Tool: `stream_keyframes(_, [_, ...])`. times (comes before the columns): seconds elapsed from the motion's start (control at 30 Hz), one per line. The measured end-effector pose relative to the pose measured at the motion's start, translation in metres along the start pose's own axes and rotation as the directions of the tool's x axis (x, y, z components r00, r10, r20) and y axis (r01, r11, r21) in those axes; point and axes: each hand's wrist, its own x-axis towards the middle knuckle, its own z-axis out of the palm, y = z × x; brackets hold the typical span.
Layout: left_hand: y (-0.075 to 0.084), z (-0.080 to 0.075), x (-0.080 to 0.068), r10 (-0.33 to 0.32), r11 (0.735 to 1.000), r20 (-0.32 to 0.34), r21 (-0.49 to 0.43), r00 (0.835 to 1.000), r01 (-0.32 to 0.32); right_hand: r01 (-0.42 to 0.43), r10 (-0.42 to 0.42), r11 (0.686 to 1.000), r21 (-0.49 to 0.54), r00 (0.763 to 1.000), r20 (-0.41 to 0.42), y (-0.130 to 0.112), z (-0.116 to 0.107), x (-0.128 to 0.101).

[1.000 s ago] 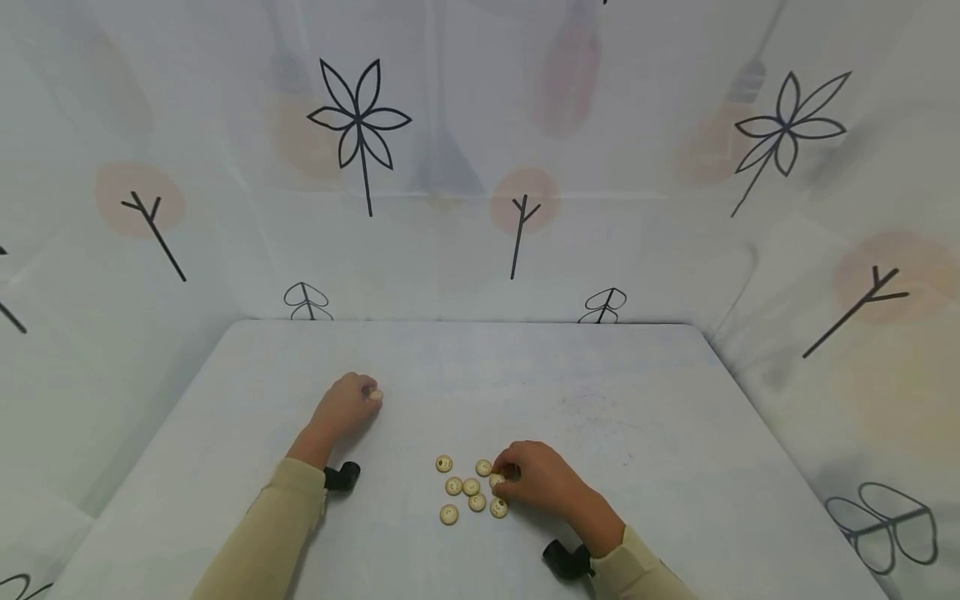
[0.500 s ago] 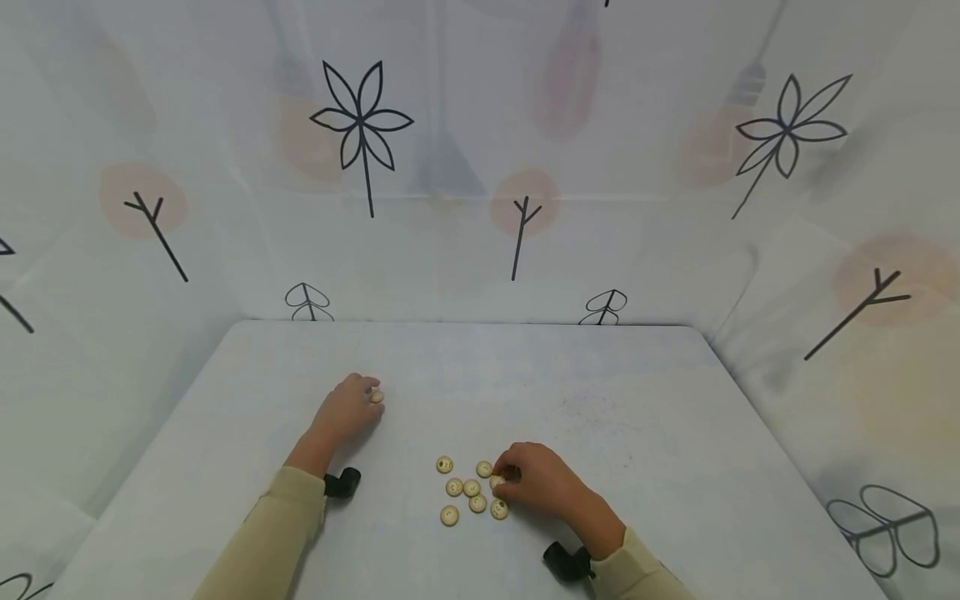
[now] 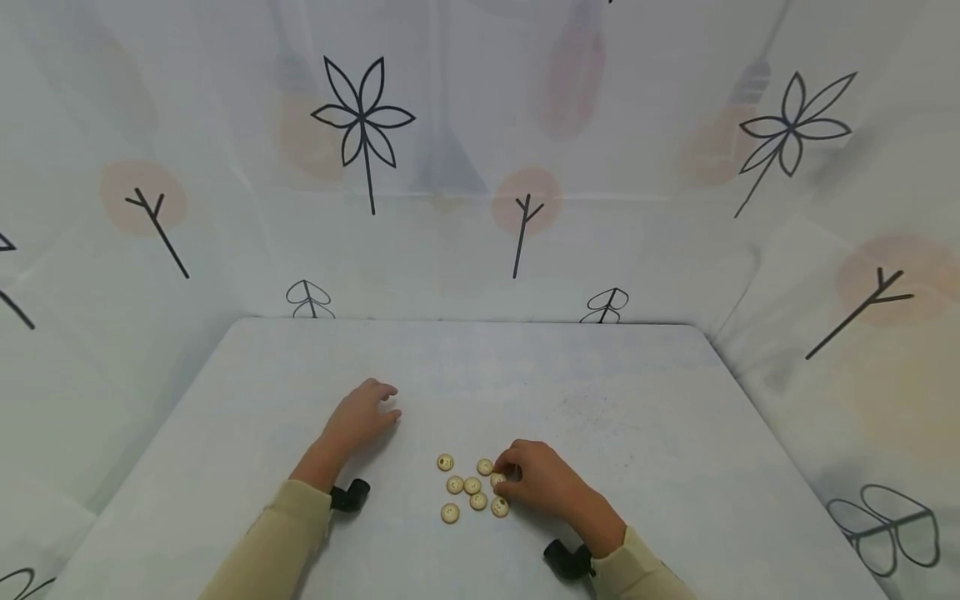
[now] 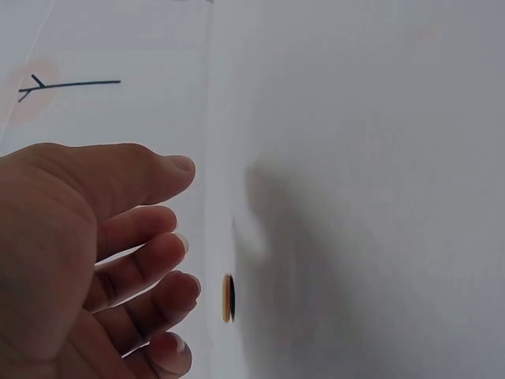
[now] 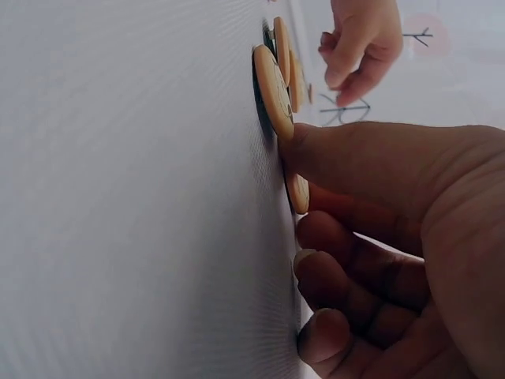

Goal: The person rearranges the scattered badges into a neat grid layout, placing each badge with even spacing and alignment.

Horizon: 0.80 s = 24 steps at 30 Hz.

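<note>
- Right hand [image 3: 542, 482] sits lower centre of the head view, knuckles up, fingers [image 5: 347, 260] curled down onto the table [image 3: 637, 417].
- Its thumb and fingertips pinch one small tan button [image 3: 496, 479] at the right edge of the cluster; the right wrist view shows that button [image 5: 297, 192] pressed between thumb and table surface.
- Cluster of buttons [image 3: 471, 486] lies flat on the table just left of the right hand, lower centre of the frame; about seven round tan discs, close together, some touching.
- Nearest other button [image 3: 499, 507] is just below the pinched one, touching or nearly touching the hand.
- Left hand [image 3: 362, 414] rests left of centre, well apart from the cluster, palm down; fingers [image 4: 150, 260] are loosely spread and relaxed, holding nothing.
- The left wrist view shows one button [image 4: 227, 298] edge-on on the table just beyond the fingertips, not touched.
- Both forearms wear beige sleeves [image 3: 277, 542]; a black wrist mount [image 3: 351, 496] shows at the left cuff, another [image 3: 564, 558] at the right.
- Backdrop [image 3: 480, 167] is white sheet printed with flowers and twigs.
</note>
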Motion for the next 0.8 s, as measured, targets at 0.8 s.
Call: stream_keyframes(0.8, [0.028,0.031,-0.028,0.266,0.964,0.032,-0.007,0.963,-0.266,-0.004,0.006,0.997,0.076,1.0,-0.025,0.009,0.005,0.002])
